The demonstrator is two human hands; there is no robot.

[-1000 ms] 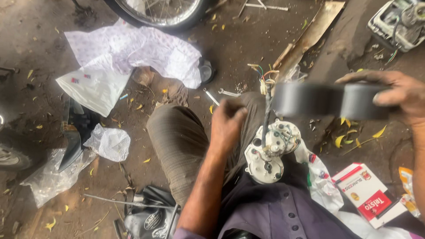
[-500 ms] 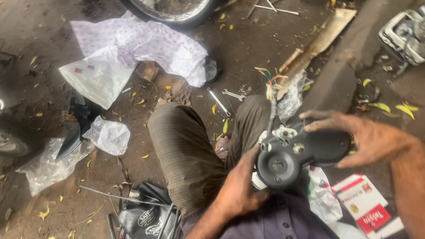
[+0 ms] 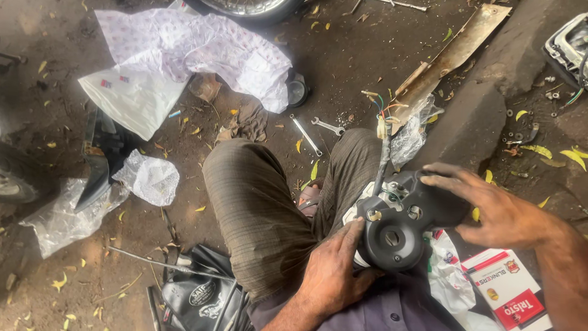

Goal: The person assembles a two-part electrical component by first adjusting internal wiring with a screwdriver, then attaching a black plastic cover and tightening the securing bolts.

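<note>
A black plastic housing (image 3: 409, 224) with round holes lies over a white gauge unit on my lap, between my knees. My left hand (image 3: 334, 276) grips its lower left rim from underneath. My right hand (image 3: 490, 205) lies on its upper right side with fingers spread over the top edge. A cable with coloured wire ends (image 3: 383, 132) rises from behind the housing. Most of the white unit is hidden beneath the housing.
Two spanners (image 3: 315, 132) lie on the dirt ahead of my knees. White patterned paper (image 3: 196, 52) and plastic bags (image 3: 147, 178) sit to the left, a black seat part (image 3: 196, 294) at bottom left, a red and white box (image 3: 508, 294) at right, a wheel at top.
My right hand brought the black housing down from the upper right onto the white gauge unit. My left hand moved from the unit's top to the housing's lower rim.
</note>
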